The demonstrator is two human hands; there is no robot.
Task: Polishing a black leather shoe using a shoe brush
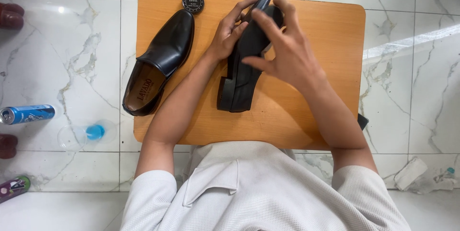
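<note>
- The left hand (229, 32) is closed around the toe end of a black shoe (242, 75), fingers curled over the upper near the far edge of the desk (311, 92).
- The right hand (282, 51) lies on the same shoe from the other side, fingers spread across its front part, thumb towards the middle; whether it grips or only presses I cannot tell.
- This shoe is turned on its side, sole and heel block facing left. Its long axis runs from the far edge towards the near edge, slightly slanted, toe far and heel near the desk's middle.
- A second black shoe (160, 63) lies upright on its sole by the left edge, toe towards the far left corner, opening with tan insole over the left edge. It lies apart from the held shoe.
- A round black tin (193, 1) sits at the far edge, just beside the second shoe's toe.
- On the marble floor (62, 54) left of the desk lie a blue can (26, 114) and a clear plastic bottle (86, 134) with a blue cap.
</note>
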